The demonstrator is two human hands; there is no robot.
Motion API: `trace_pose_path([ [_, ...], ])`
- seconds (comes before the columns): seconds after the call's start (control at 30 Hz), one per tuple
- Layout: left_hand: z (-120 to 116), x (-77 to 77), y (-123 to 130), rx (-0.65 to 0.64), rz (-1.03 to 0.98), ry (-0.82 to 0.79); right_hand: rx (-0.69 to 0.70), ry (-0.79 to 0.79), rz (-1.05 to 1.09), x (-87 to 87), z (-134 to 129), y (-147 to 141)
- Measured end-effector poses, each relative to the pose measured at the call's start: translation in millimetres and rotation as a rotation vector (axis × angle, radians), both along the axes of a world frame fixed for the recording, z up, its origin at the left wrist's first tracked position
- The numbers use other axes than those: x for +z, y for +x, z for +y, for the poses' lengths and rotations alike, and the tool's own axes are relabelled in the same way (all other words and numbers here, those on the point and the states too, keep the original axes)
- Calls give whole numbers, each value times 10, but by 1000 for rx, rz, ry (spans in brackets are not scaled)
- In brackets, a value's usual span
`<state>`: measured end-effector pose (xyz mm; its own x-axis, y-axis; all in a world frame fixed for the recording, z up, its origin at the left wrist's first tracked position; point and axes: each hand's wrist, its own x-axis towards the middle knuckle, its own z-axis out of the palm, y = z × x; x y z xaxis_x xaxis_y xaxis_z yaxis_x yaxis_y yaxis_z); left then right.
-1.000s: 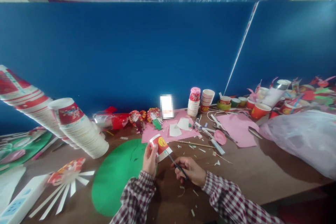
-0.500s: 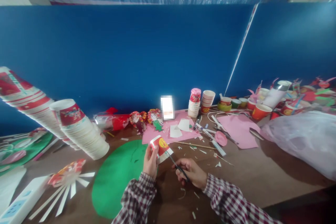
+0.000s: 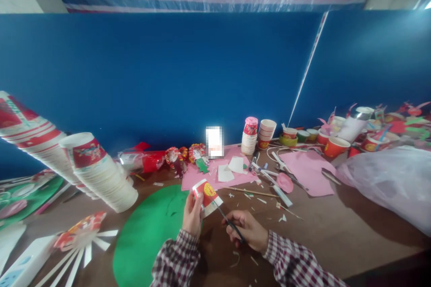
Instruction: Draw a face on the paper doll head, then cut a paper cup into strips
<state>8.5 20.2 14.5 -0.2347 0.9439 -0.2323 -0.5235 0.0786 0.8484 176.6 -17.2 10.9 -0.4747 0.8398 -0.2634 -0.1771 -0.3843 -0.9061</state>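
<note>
A small red and white paper piece (image 3: 206, 190) with a yellow emblem is pinched in my left hand (image 3: 193, 215), above the edge of a green paper sheet (image 3: 148, 228). My right hand (image 3: 248, 229) grips black-handled scissors (image 3: 235, 228), whose blades meet the right side of the paper piece. Whether the blades are parted is too small to tell. Behind my hands a pink sheet (image 3: 191, 178) bears white paper pieces (image 3: 225, 173) and a green cutout (image 3: 202, 165).
Tall stacks of paper cups (image 3: 104, 179) lean at the left, near a cut cup with splayed strips (image 3: 82, 233) and a power strip (image 3: 28, 258). Pens, snippets and another pink sheet (image 3: 308, 172) lie right of centre. A plastic bag (image 3: 387, 179) and decorated cups (image 3: 336, 145) are at the right.
The view has shifted slightly, so the table things appear a little lower. Both hands keep their hold, and the scissors remain at the paper piece's right side.
</note>
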Motion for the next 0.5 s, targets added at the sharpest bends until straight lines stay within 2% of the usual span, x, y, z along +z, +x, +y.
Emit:
trace_pose_path([
  [0.5,6,-10,3,16,-9,-9,-26,28,-77,97,-24,-6],
])
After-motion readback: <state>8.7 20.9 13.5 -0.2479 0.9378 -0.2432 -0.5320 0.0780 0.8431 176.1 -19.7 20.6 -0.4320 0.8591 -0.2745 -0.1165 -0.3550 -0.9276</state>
